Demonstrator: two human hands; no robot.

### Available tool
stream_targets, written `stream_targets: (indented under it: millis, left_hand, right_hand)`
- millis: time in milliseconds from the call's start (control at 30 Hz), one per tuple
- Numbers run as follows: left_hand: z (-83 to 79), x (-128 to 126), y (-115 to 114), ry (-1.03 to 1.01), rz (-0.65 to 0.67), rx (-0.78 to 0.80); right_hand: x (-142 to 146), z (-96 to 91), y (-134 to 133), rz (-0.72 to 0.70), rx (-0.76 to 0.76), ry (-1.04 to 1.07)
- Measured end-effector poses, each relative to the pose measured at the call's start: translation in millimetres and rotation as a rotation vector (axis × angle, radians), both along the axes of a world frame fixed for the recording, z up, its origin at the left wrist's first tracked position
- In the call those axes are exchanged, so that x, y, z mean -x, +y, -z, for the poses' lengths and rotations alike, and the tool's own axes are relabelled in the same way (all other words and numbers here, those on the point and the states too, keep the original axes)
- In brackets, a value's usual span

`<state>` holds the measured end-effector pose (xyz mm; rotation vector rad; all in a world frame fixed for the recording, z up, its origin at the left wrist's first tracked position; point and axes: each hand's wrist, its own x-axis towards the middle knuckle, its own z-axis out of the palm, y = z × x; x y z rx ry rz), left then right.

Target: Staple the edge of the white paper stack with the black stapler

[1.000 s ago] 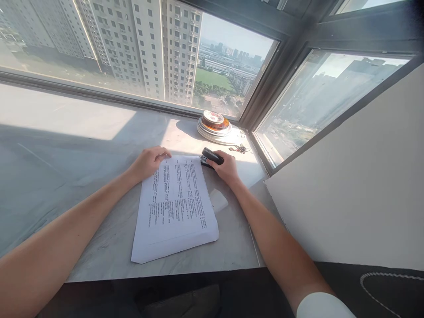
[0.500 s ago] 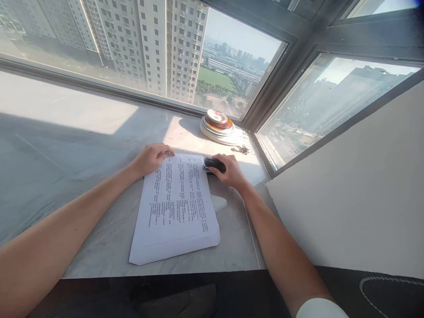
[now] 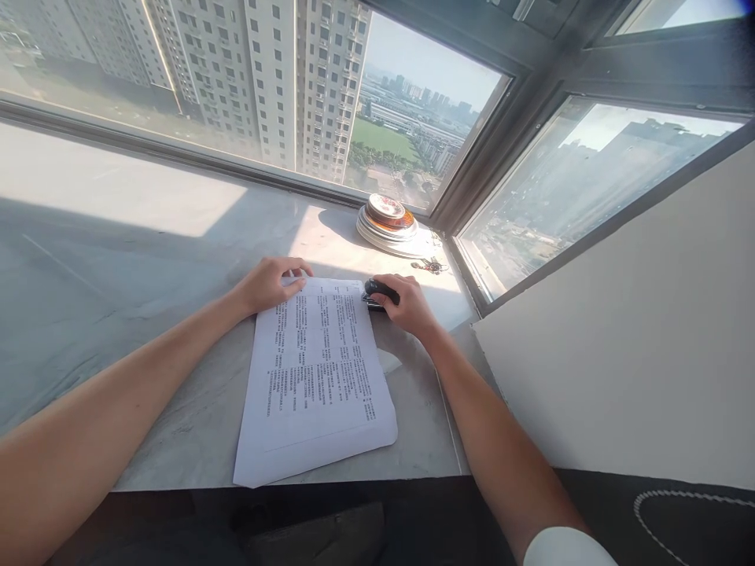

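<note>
Printed sheets of paper [image 3: 322, 354] lie on the grey marble sill, the near edge reaching close to the sill's front. My left hand [image 3: 274, 284] grips the paper's far left corner, thumb on top and fingers along the far edge. A black stapler [image 3: 377, 288] sits at the paper's far right corner, its front end over the edge of the sheets. My right hand [image 3: 410, 303] is closed around the stapler from the right. Whether the stapler's jaw is pressed down is too small to tell.
Beyond the stapler a stack of round lids or dishes [image 3: 389, 224] stands in the window corner. A small bunch of keys [image 3: 433, 266] lies in front of it. Window frames [image 3: 472, 181] bound the back, and a white wall [image 3: 637, 330] rises on the right.
The paper has slid slightly toward me and to the right. My left thumb has moved onto the sheet near its far edge. My right hand stays on the stapler, almost unmoved.
</note>
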<state>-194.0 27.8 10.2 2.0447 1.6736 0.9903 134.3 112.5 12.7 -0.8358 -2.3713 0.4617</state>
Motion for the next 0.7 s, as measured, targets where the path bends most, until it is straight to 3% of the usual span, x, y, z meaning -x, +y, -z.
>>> stream_targets:
  millis: [267,467,700]
  left_hand:
    - [8.0,4,3,0.019,-0.022,0.06]
    - [2.6,1,2,0.041,0.038,0.086]
    - [5.0,-1,2,0.075,0.07,0.12]
  right_hand:
    - [0,-5.7,-3,-0.071,0.035,-0.022]
    - [-5,-12.2,-6,-0.197,0.04,-0.03]
    - [3,-11.8,-8,-0.17,0.017,0.039]
